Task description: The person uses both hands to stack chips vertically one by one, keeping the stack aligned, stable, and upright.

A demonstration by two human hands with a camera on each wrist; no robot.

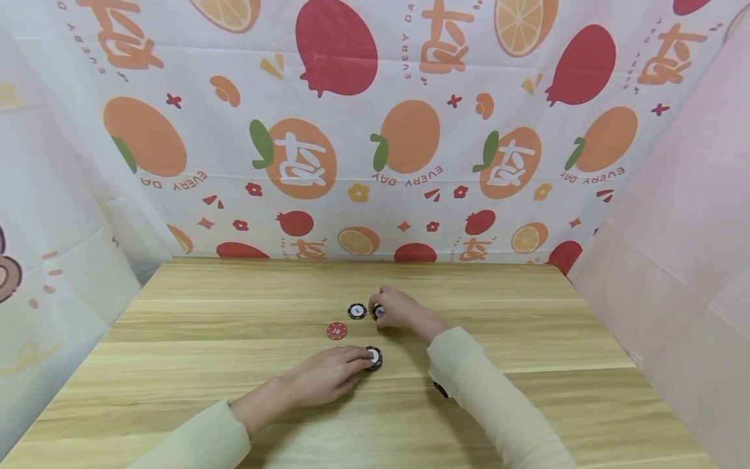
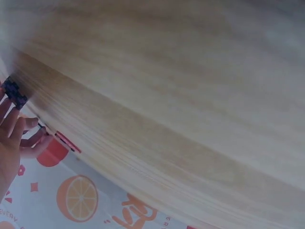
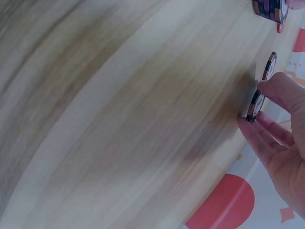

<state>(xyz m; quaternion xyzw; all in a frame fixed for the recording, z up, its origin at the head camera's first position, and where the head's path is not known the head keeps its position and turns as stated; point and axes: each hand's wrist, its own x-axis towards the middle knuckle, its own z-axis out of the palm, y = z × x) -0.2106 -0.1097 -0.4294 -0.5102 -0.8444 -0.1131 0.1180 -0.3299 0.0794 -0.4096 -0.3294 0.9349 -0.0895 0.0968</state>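
My right hand (image 1: 400,307) pinches a black poker chip (image 1: 379,312) between thumb and fingertips, low over the table. In the right wrist view that held chip (image 3: 256,107) stands on edge, tilted, with the thumb at its upper end. Just left of it lies another black chip (image 1: 357,311) with a white centre. A red chip (image 1: 336,331) marked 10 is nearer and further left. My left hand (image 1: 329,375) grips a short stack of black chips (image 1: 375,357), its fingers reaching over the top. The stack's patterned side (image 2: 15,93) shows in the left wrist view.
A dark chip (image 1: 441,389) is partly hidden under the right sleeve (image 1: 463,361). The wooden table (image 1: 193,352) runs back to a fruit-printed cloth (image 1: 375,150), with pale cloths hanging at both sides.
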